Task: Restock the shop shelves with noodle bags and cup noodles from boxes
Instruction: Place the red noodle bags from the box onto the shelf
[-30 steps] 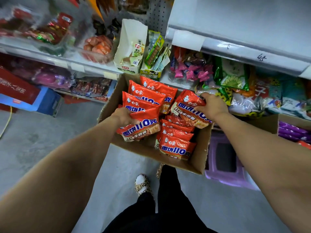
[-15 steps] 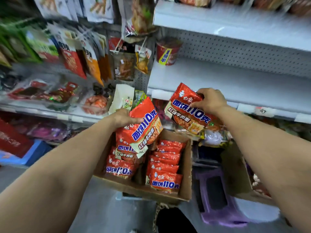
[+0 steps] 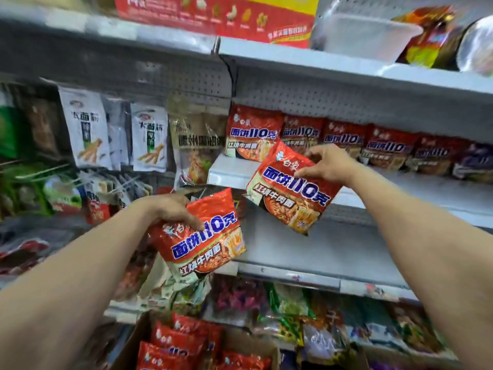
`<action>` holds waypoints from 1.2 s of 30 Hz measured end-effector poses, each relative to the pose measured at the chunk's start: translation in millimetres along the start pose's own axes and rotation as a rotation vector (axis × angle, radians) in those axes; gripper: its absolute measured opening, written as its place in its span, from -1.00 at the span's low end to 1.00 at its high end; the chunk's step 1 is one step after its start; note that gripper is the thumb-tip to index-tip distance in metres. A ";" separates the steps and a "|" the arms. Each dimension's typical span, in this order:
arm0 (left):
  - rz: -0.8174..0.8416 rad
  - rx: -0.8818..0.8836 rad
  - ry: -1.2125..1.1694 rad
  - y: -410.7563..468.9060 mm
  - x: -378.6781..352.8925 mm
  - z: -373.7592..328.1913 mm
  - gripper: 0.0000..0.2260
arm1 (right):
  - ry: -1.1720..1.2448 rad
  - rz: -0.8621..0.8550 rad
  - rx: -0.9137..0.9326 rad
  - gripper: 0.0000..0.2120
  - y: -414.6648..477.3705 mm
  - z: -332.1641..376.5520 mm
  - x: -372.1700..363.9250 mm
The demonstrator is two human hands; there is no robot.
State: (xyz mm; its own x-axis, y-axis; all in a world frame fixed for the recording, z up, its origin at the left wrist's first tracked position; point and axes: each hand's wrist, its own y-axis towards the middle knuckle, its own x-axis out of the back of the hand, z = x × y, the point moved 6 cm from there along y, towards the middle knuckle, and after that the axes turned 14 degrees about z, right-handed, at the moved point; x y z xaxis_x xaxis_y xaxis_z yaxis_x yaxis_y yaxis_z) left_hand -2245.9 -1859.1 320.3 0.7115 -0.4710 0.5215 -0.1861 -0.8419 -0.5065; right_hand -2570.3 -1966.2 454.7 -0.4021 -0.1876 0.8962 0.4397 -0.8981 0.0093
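Two edges were clamped: left bag [image 3: 205, 244] by left hand [image 3: 170, 209], right bag [image 3: 290, 196] by right hand [image 3: 328, 164]; both were judged light, crushable.

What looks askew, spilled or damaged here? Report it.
Nothing stands out. The shelf bags stand upright in a row. The left hand grips the left bag, the right hand the right bag. Both bags tilt, but only as held goods do. Blur hides fine detail at the edges.
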 end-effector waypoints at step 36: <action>0.023 0.135 0.332 49.8 109.0 -102.2 -0.66 | -0.245 -0.045 0.247 -0.48 238.5 69.3 30.2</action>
State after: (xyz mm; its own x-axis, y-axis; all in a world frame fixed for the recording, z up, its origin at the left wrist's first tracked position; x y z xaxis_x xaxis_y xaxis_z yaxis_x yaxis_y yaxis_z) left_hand -2246.9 -1979.2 422.1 0.4449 -0.5682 0.6923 -0.0925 -0.7980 -0.5955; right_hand -2422.0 -2158.5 514.7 -0.2342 -0.0222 0.9719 0.6188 -0.7745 0.1314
